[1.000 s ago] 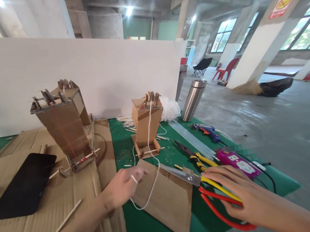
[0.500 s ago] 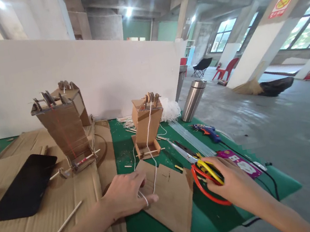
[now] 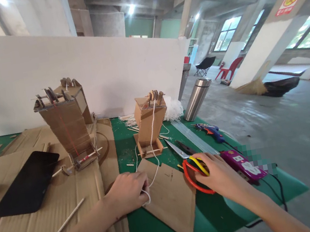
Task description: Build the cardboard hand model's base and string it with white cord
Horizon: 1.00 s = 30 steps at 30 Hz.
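Note:
My left hand (image 3: 131,192) is closed on a white string (image 3: 156,171), which loops around its fingertips just above a flat cardboard piece (image 3: 173,204). From there the string runs up the front of a small cardboard tower (image 3: 150,122) to the round discs at its top. My right hand (image 3: 214,171) is wrapped round the handles of scissors (image 3: 182,154), beside the cardboard piece. Red and yellow handle parts show at its fingers, and the silver blade points toward the tower's base. A dark pointed shape lies alongside the blade; what it belongs to is unclear.
A taller cardboard tower (image 3: 68,127), a black phone (image 3: 25,182) and a thin stick (image 3: 58,231) lie left on cardboard sheets. Glue sticks (image 3: 194,137), a blue glue gun (image 3: 210,132), a purple box (image 3: 243,164) and a steel flask (image 3: 198,98) are right.
My left fingers have closed tighter on the string, with the thumb drawn in. My right hand has moved left with the scissors. The view has shifted slightly.

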### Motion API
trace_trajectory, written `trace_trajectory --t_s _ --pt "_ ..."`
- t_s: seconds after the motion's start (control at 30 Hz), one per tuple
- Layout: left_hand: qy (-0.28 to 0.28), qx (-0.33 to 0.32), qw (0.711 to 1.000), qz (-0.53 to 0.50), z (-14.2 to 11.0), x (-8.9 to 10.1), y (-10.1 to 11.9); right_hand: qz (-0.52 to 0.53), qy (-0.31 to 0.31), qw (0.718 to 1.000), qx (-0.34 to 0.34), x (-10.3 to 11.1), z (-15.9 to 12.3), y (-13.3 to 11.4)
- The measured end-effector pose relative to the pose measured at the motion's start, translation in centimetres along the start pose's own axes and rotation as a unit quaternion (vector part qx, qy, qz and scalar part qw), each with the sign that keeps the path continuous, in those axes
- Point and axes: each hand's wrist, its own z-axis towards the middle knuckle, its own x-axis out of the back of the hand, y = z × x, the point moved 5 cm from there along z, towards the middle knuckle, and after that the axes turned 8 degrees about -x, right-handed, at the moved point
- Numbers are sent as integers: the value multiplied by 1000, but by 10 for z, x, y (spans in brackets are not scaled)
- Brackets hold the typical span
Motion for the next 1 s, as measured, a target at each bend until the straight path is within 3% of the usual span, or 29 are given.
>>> trace_trajectory --t_s 0.13,0.27,0.4,0.57,0.83,0.9,1.0 --pt "5 4 1000 4 1 -2 -1 -31 21 999 12 3 1 -2" --pt "44 -2 999 -17 1 0 -1 23 15 995 93 10 6 -32" --pt "76 4 984 -161 0 1 -5 27 -62 976 205 7 9 -84" --pt "96 -10 932 -350 1 7 -6 0 -138 951 278 -11 14 -128" --pt "46 -57 915 -397 1 8 -1 94 -125 949 275 -25 19 -126" --pt "40 -61 920 -385 0 7 0 102 -132 946 278 -21 17 -124" --pt "76 -38 944 -319 0 8 -4 101 -135 945 280 -14 14 -124"
